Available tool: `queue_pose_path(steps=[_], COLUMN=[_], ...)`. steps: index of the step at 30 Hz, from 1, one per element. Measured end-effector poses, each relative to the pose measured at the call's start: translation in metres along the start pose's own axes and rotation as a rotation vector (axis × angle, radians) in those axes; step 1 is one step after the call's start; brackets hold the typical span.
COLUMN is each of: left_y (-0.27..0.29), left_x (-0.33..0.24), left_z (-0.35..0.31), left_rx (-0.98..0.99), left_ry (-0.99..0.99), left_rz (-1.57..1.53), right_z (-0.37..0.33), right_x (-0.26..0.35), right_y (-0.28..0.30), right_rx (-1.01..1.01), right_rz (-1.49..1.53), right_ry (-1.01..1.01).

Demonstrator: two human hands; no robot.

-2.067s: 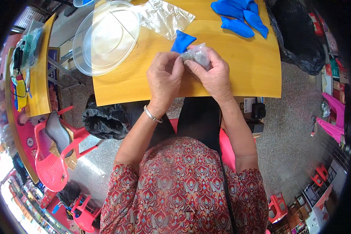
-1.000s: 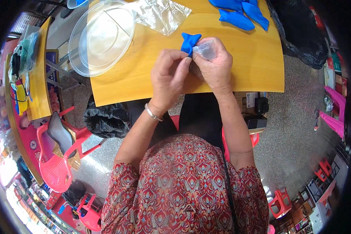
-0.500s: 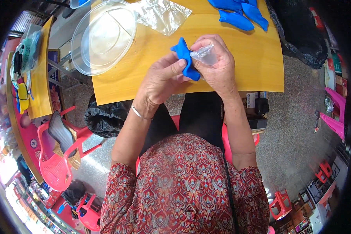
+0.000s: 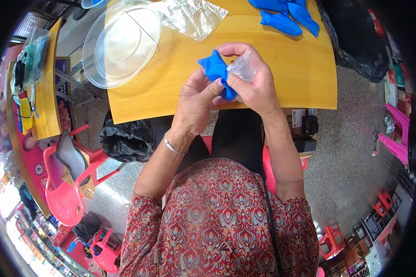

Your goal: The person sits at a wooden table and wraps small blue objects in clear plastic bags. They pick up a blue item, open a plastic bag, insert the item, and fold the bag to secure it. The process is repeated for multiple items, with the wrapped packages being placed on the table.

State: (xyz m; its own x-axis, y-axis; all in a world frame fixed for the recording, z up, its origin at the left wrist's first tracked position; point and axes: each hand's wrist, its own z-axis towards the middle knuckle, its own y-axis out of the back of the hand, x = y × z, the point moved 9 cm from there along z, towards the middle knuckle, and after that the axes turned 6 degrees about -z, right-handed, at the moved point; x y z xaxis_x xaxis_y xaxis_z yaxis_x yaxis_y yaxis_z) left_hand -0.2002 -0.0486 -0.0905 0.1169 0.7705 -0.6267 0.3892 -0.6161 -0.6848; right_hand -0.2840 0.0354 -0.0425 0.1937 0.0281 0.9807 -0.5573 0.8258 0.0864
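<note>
Over the front part of the yellow table, both of my hands work on one soft blue piece (image 4: 214,67) with pointed corners; its exact kind is unclear. My left hand (image 4: 196,99) pinches it from the left, thumb on its lower part. Closed on its right side, my right hand (image 4: 259,87) also keeps a crumpled clear plastic bag (image 4: 241,68) between thumb and fingers. The bag lies against the blue piece, and its lower end is hidden by my fingers. Several similar blue pieces (image 4: 282,23) rest at the table's far right.
A round clear plastic lid (image 4: 94,69) lies on the yellow table (image 4: 305,83) at the far left, beside a crinkled clear plastic sheet (image 4: 194,18). Black bags hang by the right edge (image 4: 356,46) and sit below the left edge (image 4: 125,138). A pink chair (image 4: 67,196) stands left.
The blue piece has turned and shows a broader face. My right fingers have moved over its upper edge, and the left hand has shifted slightly right and down.
</note>
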Motion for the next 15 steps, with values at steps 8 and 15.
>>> queue_pose_path(steps=[8,15], left_y=[-0.018,-0.007], left_x=[-0.011,-0.016], left_z=[-0.004,-0.010], left_rx=[0.039,0.055], left_ry=[-0.058,-0.029], left_rz=[-0.122,-0.287], right_z=[0.010,-0.007], right_x=[0.009,0.035], right_y=[0.001,0.001], right_rx=[-0.047,-0.037], right_rz=[0.284,-0.202], right_ry=[0.074,0.258])
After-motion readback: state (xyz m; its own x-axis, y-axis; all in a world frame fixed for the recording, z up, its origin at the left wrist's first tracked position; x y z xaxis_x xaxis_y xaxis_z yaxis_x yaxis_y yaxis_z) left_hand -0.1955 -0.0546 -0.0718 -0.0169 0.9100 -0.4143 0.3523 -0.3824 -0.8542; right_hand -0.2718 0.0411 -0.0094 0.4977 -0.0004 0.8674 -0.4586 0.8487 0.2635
